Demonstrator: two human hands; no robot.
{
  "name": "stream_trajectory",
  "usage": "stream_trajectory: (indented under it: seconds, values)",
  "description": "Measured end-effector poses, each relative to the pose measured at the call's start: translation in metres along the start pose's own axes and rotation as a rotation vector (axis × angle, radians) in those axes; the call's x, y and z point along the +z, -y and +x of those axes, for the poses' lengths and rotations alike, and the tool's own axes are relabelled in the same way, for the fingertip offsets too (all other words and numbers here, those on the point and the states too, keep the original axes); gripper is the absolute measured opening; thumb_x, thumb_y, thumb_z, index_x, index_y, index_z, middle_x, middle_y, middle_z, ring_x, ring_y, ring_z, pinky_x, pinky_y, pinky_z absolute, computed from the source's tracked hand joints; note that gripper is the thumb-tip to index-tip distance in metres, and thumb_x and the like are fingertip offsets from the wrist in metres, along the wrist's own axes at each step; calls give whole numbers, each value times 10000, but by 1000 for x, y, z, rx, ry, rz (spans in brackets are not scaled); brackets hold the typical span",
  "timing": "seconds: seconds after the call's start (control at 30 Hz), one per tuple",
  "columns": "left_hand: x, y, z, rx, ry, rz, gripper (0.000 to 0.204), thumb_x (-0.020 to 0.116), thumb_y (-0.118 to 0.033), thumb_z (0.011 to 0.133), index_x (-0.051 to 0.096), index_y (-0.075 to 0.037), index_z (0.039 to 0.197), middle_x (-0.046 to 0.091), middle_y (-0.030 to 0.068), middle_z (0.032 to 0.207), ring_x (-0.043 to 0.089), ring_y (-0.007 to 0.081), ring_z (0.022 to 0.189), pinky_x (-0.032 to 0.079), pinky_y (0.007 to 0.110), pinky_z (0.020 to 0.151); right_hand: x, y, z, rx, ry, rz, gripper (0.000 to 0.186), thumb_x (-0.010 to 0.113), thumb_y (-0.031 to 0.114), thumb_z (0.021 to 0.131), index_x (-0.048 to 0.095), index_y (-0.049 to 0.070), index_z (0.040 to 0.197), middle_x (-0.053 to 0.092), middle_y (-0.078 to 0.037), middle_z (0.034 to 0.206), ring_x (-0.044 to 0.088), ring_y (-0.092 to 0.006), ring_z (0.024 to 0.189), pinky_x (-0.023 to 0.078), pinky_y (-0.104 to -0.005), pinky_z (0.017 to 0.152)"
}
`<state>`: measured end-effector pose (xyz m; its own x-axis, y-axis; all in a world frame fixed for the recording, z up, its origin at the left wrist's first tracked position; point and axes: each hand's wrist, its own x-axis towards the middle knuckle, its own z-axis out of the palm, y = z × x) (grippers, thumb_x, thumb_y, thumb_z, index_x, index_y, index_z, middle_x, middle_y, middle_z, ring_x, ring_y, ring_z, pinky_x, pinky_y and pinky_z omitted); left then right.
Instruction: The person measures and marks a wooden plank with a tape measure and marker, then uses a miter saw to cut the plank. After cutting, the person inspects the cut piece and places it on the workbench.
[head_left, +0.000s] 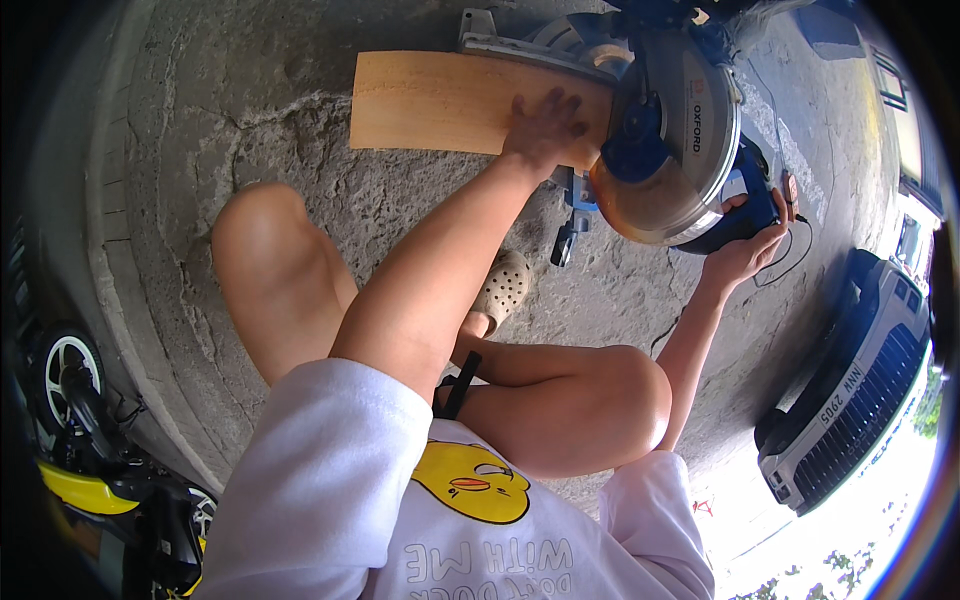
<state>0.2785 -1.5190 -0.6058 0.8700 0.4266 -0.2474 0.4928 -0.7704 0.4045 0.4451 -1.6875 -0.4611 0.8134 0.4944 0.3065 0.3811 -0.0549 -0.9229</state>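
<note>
A person's left hand (543, 135), fingers spread wide, lies flat on a pale brown rectangular wooden board (430, 102) at the left of a blue-and-silver miter saw (688, 120); the right hand (742, 258) curls around its blue looped handle (763, 208).

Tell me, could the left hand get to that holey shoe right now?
Probably yes: the left hand lies spread on the board, and only rough ground shows between it and the holey shoe.
</note>
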Motion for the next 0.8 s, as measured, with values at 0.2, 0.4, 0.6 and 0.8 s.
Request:
stream_trajectory:
  seconds: [0.2, 0.4, 0.6, 0.8]
  values:
    - [-5, -2, -1, 1, 29, -7, 631, 662, -142, 838, 450, -290, 1414, 212, 31, 1597, 164, 274, 1484, 256, 696, 1088, -2, -1, 0, -4, -2, -22, 582, 281, 519, 1036, 480, 28, 1276, 608, -95, 798, 563, -153, 677, 477, -262, 639]
    - [-3, -1, -1, 4, 7, 2, 678, 700, -131, 812, 446, -290, 1420, 222, 30, 1595, 170, 276, 1483, 265, 688, 1083, -2, -2, 0, -11, 2, -7, 577, 275, 509, 1041, 472, 23, 1282, 609, -94, 799, 566, -150, 681, 480, -259, 641]
    - [0, 0, 0, 9, -5, 13, 684, 721, -153, 800, 455, -290, 1414, 228, 30, 1593, 178, 277, 1480, 267, 690, 1076, 1, 1, -1, -16, 0, -34, 574, 273, 500, 1044, 472, 15, 1277, 606, -96, 792, 566, -151, 677, 480, -261, 640]
    - [-1, -1, 0, 8, -8, 27, 690, 736, -172, 782, 464, -293, 1405, 237, 30, 1589, 186, 268, 1478, 283, 686, 1055, -1, 1, -1, -19, 4, -44, 569, 277, 497, 1045, 478, 15, 1271, 603, -96, 786, 569, -154, 673, 480, -262, 632]
